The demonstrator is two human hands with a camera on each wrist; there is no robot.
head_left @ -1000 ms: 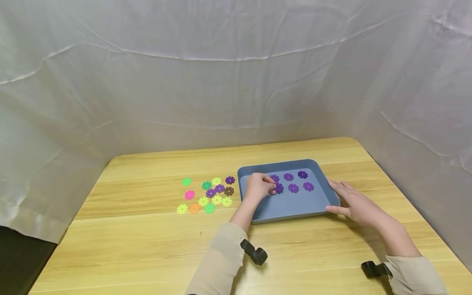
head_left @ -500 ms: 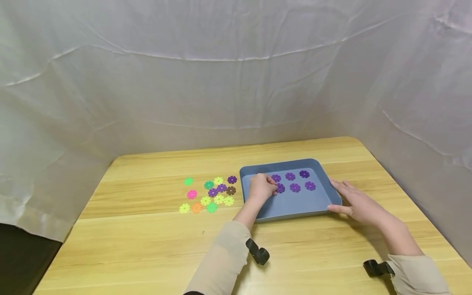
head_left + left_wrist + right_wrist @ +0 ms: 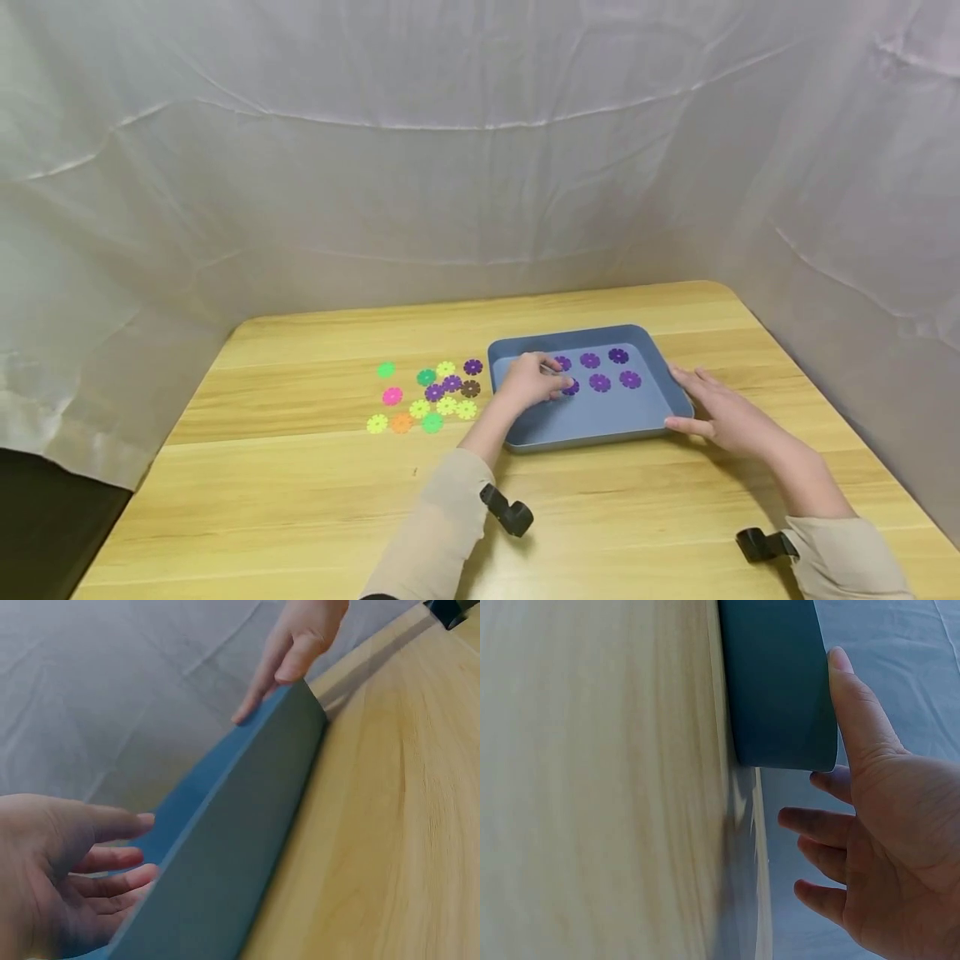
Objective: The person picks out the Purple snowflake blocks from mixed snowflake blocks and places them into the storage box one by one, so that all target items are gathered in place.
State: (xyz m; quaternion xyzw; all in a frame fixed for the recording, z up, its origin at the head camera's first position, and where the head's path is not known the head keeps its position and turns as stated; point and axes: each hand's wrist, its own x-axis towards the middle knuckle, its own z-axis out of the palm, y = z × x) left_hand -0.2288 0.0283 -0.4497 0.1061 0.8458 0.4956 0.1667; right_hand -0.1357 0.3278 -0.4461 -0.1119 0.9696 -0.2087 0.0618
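Observation:
In the head view a blue-grey tray (image 3: 600, 421) lies on the table, with several purple flower-shaped discs (image 3: 600, 383) in two rows inside. My left hand (image 3: 528, 382) reaches over its left part, fingertips beside the leftmost disc (image 3: 573, 387) of the nearer row. The left wrist view shows that hand's thumb and fingers (image 3: 112, 859) apart, with nothing seen between them; the tray wall (image 3: 225, 847) hides the discs. My right hand (image 3: 731, 417) rests against the tray's right end, fingers extended. In the right wrist view its thumb (image 3: 855, 705) touches the tray's rim.
Left of the tray, loose flower-shaped discs lie on the wooden table (image 3: 300, 500): several yellow ones (image 3: 446, 406), several green ones (image 3: 432, 423), a pink one (image 3: 392, 396), an orange one (image 3: 402, 423), a brown one (image 3: 470, 388) and purple ones (image 3: 435, 392). Grey cloth (image 3: 480, 192) hangs behind.
My left hand's fingers have spread and come away from the leftmost near-row purple disc, which now lies in the tray. The right hand stays at the tray's right end.

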